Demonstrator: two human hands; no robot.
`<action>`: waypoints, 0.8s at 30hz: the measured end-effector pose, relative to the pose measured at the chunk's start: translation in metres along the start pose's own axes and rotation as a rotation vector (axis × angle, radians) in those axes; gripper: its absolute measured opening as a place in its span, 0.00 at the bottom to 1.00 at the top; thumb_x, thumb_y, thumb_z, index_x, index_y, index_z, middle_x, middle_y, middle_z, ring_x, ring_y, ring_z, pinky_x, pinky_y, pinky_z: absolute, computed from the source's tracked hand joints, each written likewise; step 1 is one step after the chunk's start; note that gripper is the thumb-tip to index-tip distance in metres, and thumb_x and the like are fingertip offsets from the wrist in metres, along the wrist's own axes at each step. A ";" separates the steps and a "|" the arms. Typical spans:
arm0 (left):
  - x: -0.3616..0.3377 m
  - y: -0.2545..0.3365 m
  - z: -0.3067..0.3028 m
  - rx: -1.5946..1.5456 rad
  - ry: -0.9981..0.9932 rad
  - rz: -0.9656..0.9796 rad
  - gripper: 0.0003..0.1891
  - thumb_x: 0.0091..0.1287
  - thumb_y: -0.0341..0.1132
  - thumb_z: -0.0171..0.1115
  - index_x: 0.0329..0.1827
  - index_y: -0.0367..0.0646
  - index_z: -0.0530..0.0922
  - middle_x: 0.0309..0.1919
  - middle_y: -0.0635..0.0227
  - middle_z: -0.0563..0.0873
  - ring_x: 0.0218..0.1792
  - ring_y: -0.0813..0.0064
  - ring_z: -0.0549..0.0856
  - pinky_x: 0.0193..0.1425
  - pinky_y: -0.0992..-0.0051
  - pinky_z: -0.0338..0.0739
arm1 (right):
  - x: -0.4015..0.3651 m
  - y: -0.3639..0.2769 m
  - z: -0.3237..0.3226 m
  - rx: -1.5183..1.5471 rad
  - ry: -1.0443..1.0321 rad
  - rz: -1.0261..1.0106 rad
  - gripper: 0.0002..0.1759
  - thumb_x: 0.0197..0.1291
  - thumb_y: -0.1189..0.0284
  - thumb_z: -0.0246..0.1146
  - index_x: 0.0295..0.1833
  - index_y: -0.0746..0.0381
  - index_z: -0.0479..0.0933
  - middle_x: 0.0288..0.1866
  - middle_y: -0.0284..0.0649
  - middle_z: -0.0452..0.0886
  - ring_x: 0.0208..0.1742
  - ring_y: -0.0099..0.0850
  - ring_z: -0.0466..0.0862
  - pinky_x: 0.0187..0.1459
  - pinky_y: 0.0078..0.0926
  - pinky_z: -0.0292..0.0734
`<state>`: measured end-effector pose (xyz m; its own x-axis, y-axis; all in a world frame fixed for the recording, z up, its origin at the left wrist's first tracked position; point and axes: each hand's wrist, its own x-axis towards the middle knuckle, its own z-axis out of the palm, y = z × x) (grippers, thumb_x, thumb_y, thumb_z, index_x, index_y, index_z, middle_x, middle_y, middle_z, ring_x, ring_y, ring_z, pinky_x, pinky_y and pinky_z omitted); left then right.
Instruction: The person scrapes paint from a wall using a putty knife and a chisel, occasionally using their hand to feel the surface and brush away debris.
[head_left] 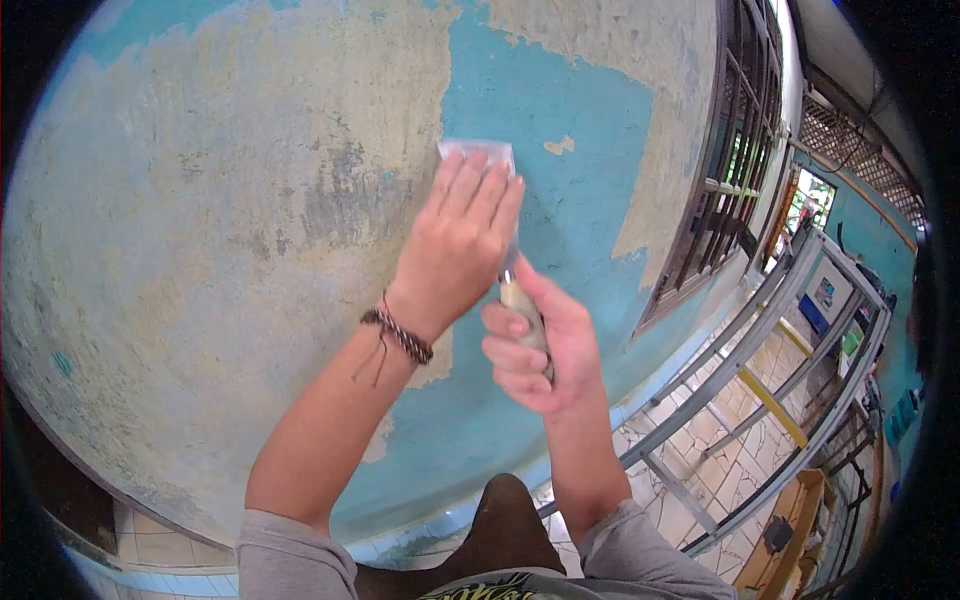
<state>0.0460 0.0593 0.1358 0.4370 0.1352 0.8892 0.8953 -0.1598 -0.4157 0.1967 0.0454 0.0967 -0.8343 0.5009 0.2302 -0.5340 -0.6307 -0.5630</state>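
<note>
The scraper (525, 318) is at the left edge of the blue paint (575, 110). The right hand (568, 350) has fingers closed around its handle, for steering; the left hand (455, 245), fingers extended, grips nothing and covers the blade, probably for even pressure.

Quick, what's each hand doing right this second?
Left hand: not gripping, fingers laid flat over the scraper's blade.
Right hand: closed around the scraper's handle.
</note>
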 end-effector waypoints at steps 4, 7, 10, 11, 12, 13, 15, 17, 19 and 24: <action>-0.006 0.002 0.003 -0.040 0.018 -0.008 0.21 0.58 0.27 0.60 0.57 0.38 0.80 0.59 0.56 0.81 0.64 0.53 0.77 0.73 0.54 0.67 | -0.001 0.003 -0.004 -0.012 -0.051 -0.003 0.14 0.77 0.55 0.46 0.62 0.40 0.66 0.25 0.30 0.69 0.12 0.19 0.62 0.07 0.16 0.56; 0.002 0.002 0.004 -0.056 0.041 -0.029 0.21 0.58 0.27 0.60 0.57 0.37 0.80 0.59 0.56 0.81 0.64 0.54 0.77 0.73 0.54 0.67 | -0.001 -0.005 0.000 0.024 -0.073 0.003 0.14 0.77 0.55 0.46 0.63 0.41 0.66 0.25 0.30 0.68 0.12 0.19 0.62 0.07 0.16 0.55; -0.002 0.003 0.002 -0.062 0.024 -0.024 0.21 0.58 0.27 0.60 0.57 0.37 0.80 0.58 0.55 0.81 0.64 0.54 0.77 0.73 0.54 0.67 | 0.000 0.002 -0.004 0.009 -0.047 -0.019 0.14 0.76 0.54 0.47 0.62 0.42 0.67 0.24 0.30 0.68 0.12 0.18 0.62 0.06 0.16 0.55; -0.004 0.002 0.005 -0.056 0.026 -0.018 0.21 0.58 0.26 0.61 0.58 0.37 0.80 0.58 0.55 0.82 0.64 0.53 0.76 0.73 0.54 0.66 | 0.001 0.002 -0.008 0.032 -0.068 0.001 0.14 0.76 0.54 0.47 0.61 0.43 0.67 0.24 0.29 0.69 0.12 0.18 0.62 0.06 0.16 0.55; -0.001 0.001 0.002 -0.047 0.031 -0.015 0.22 0.58 0.26 0.61 0.58 0.37 0.80 0.58 0.55 0.82 0.64 0.53 0.76 0.73 0.54 0.66 | 0.003 -0.001 -0.007 0.036 -0.096 0.017 0.13 0.76 0.54 0.47 0.59 0.44 0.67 0.24 0.29 0.69 0.12 0.18 0.62 0.06 0.16 0.55; 0.006 -0.003 0.001 -0.048 0.041 -0.018 0.22 0.58 0.26 0.61 0.58 0.37 0.79 0.58 0.55 0.82 0.64 0.53 0.76 0.74 0.54 0.66 | 0.006 -0.005 -0.006 0.040 -0.123 0.032 0.13 0.76 0.54 0.47 0.58 0.45 0.68 0.25 0.29 0.69 0.12 0.18 0.63 0.06 0.16 0.56; 0.018 -0.007 0.000 -0.067 0.044 -0.022 0.22 0.59 0.26 0.60 0.58 0.38 0.79 0.59 0.55 0.81 0.64 0.53 0.76 0.74 0.54 0.66 | 0.009 -0.012 0.001 0.040 -0.151 0.036 0.12 0.76 0.53 0.47 0.54 0.46 0.68 0.25 0.29 0.69 0.12 0.18 0.63 0.06 0.17 0.56; 0.015 -0.006 0.000 -0.059 0.042 -0.015 0.22 0.58 0.26 0.60 0.58 0.38 0.79 0.58 0.55 0.81 0.64 0.53 0.77 0.74 0.54 0.66 | 0.007 -0.011 0.005 0.054 -0.128 0.039 0.12 0.76 0.53 0.48 0.51 0.48 0.69 0.25 0.29 0.70 0.13 0.18 0.64 0.06 0.16 0.56; 0.009 -0.004 0.001 -0.062 0.030 -0.008 0.22 0.58 0.26 0.60 0.58 0.38 0.79 0.58 0.55 0.81 0.63 0.53 0.77 0.74 0.54 0.66 | 0.005 -0.006 0.003 0.038 -0.108 0.024 0.12 0.76 0.54 0.48 0.50 0.48 0.69 0.25 0.29 0.70 0.13 0.18 0.64 0.07 0.16 0.56; 0.024 -0.012 0.002 -0.040 0.063 0.008 0.22 0.57 0.25 0.60 0.58 0.38 0.79 0.58 0.55 0.82 0.64 0.53 0.77 0.74 0.54 0.65 | 0.012 -0.018 0.007 0.039 -0.138 0.044 0.13 0.75 0.52 0.47 0.48 0.48 0.69 0.23 0.30 0.68 0.12 0.19 0.62 0.07 0.16 0.56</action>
<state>0.0462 0.0666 0.1616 0.4367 0.0724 0.8967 0.8872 -0.1996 -0.4160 0.1957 0.0584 0.1148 -0.8667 0.3875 0.3142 -0.4989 -0.6745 -0.5443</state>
